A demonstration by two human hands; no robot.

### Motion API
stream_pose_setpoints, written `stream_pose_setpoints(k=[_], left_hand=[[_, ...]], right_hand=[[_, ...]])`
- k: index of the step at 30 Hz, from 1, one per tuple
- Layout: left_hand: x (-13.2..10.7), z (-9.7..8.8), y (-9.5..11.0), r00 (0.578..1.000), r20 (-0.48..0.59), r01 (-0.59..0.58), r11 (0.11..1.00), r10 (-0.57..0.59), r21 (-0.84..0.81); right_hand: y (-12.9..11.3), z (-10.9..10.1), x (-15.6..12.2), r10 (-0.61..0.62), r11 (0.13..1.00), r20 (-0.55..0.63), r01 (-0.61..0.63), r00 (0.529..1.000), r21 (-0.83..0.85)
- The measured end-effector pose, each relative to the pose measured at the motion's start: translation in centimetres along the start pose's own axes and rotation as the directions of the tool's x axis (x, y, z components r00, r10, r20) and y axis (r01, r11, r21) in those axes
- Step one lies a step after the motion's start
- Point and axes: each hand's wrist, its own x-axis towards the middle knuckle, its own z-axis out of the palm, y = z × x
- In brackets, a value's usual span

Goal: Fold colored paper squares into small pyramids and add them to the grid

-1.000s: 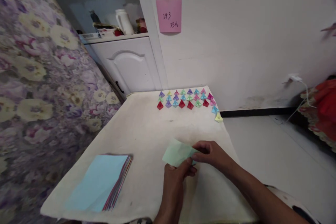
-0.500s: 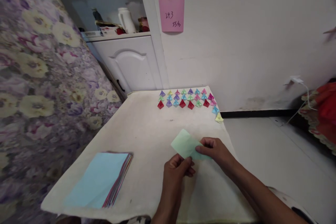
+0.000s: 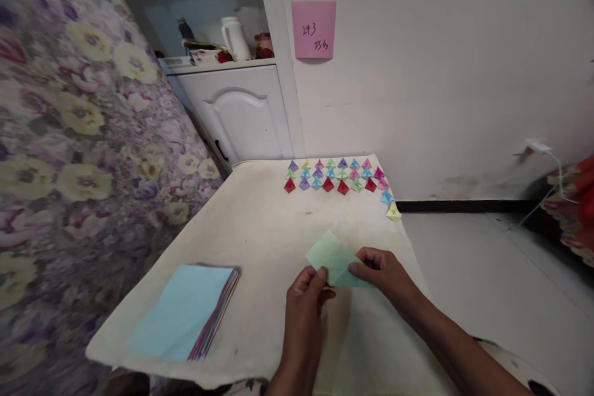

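Note:
A pale green sheet of paper, partly folded, is held just above the table between both hands. My left hand pinches its lower left edge with thumb and fingers. At the right edge, my right hand grips the same sheet, thumb on top. Beyond the hands, several small folded paper pieces in red, purple, blue, green, pink and yellow lie in rows at the table's far side. A stack of coloured paper, light blue on top, lies to the left of my left hand.
The table has a cream cover and stands against a white wall. A floral curtain hangs on the left. Behind are a white cabinet with a white jug and a pink note. A plug with a cable is at right.
My left hand has shifted along the green paper's lower edge toward its left corner. My right hand keeps its grip. The whole view has moved slightly.

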Motion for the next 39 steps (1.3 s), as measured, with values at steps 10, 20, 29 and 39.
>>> stream_pose_setpoints(k=[10, 20, 29, 39], left_hand=[[0.0, 0.2, 0.9, 0.994, 0.101, 0.045, 0.986, -0.029, -0.16], [0.0, 0.3, 1.4, 0.994, 0.087, 0.076, 0.979, -0.06, -0.189], [0.3, 0.4, 1.2, 0.994, 0.095, 0.081, 0.962, -0.058, -0.26], [0.3, 0.6, -0.4, 0.997, 0.008, 0.073, 0.985, -0.073, -0.157]], right_hand=[[-0.8, 0.3, -0.1, 0.046, 0.999, 0.074, -0.048, 0.996, 0.024], [0.1, 0.3, -0.2, 0.053, 0.999, 0.196, -0.052, 0.979, -0.008], [-0.3, 0.2, -0.3, 0.046, 0.999, 0.206, -0.049, 0.977, 0.012], [-0.1, 0.5, -0.4, 0.037, 0.997, 0.221, -0.02, 0.975, -0.079]])
